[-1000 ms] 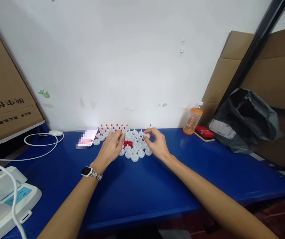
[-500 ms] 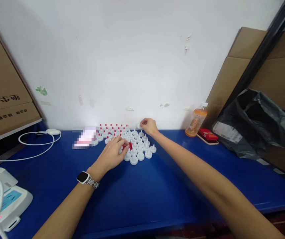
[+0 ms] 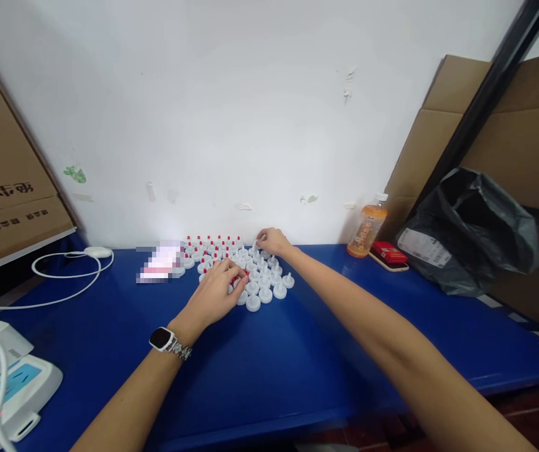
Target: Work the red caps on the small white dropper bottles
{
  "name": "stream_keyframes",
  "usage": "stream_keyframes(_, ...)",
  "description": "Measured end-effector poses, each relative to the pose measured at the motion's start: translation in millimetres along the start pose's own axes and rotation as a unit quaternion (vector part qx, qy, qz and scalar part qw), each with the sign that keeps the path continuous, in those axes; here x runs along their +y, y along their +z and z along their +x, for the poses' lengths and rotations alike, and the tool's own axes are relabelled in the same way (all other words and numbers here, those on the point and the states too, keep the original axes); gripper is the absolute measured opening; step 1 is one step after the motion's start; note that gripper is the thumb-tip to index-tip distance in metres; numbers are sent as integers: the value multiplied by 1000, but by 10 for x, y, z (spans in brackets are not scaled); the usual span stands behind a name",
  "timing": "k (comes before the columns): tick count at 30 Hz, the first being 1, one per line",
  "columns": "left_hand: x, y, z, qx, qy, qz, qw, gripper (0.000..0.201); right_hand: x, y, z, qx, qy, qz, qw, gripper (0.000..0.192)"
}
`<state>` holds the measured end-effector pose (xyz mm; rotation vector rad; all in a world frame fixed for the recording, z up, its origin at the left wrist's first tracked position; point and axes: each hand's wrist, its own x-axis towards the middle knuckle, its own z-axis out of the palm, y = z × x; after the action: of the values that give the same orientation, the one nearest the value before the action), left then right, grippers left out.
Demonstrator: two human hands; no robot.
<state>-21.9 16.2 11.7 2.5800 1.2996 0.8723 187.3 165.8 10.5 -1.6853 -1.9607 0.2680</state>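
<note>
Many white round caps with pointed nozzles (image 3: 265, 295) stand close together on the blue table. At the back left of the group, several nozzle caps carry small red tips (image 3: 215, 256). My right hand (image 3: 273, 241) reaches to the far side of the group, finger and thumb pinched at a white nozzle cap (image 3: 255, 247). Curled low over the group's near left part is my left hand (image 3: 219, 292). Loose red tips (image 3: 245, 274) show between its thumb and fingers; what lies under the palm is hidden.
A blurred-out phone-like object (image 3: 160, 262) stands left of the caps. To the right are an orange drink bottle (image 3: 368, 227), a red box (image 3: 389, 253) on a phone, and a grey plastic bag (image 3: 467, 238). A white cable (image 3: 69, 300) and a power strip (image 3: 24, 383) lie left.
My right hand has moved slightly left and down, bringing the white nozzle cap to the back of the group. My left hand stays almost in place. The view has shifted a little.
</note>
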Motion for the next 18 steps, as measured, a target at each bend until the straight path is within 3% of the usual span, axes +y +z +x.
stream_keyframes(12,-10,-17,-13,2,-4,-4,1000,27,-21,-25,96,-47,-16,-21,999,15)
stream_keyframes(18,16,-41,7,53,17,-9,998,25,262,-198,-166,60,31,15,998,29)
